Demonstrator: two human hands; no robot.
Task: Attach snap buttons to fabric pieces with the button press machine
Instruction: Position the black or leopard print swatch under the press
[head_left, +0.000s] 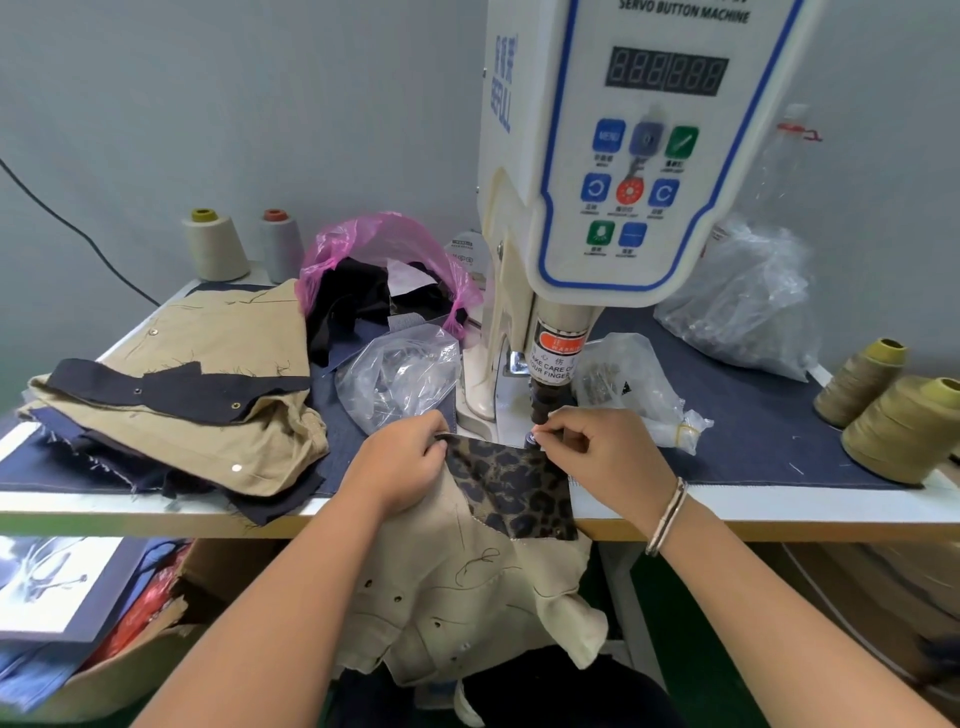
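Pinching leopard fabric (511, 488), both grips.

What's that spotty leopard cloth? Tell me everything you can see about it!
The leopard cloth is a small dark piece with brown and black spots, looking like thin woven fabric. It lies flat at the table's front edge, just under the button machine's press head, its lower end hanging over the edge. It joins a bigger beige fabric that droops down and already has small holes or snaps. The left hand pinches its top left corner; the right hand pinches near its top right corner.
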